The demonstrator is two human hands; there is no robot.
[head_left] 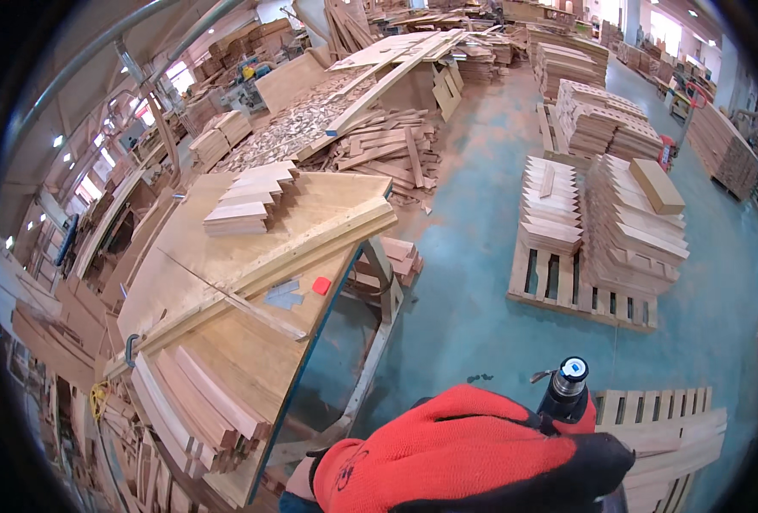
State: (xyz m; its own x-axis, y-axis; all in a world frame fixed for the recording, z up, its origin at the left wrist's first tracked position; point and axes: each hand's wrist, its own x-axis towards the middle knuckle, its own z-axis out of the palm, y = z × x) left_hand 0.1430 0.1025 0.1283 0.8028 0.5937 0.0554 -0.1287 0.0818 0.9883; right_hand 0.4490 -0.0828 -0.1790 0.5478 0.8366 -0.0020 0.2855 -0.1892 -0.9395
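Observation:
My left hand [464, 453], in a red glove with black-coated fingers, comes in from the lower edge. Its fingers are closed round a black cylindrical object [566, 389] with a silver collar and a round, pale-centred top. A small metal tab sticks out at that collar's left. What kind of object it is, I cannot make out, since the glove hides its lower part. Just beyond the fingers, a patch of red glove [584, 414] shows against the cylinder. Whether that patch belongs to my right hand, I cannot tell.
On the left stands a wooden worktable [310, 256] bearing stacked boards [246, 201], moulding lengths [199, 402] and a red piece [321, 285]. To the right, a pallet [567, 295] carries notched board stacks [627, 222]. A slatted pallet [665, 406] lies near my hand. Offcuts [387, 145] are heaped beyond.

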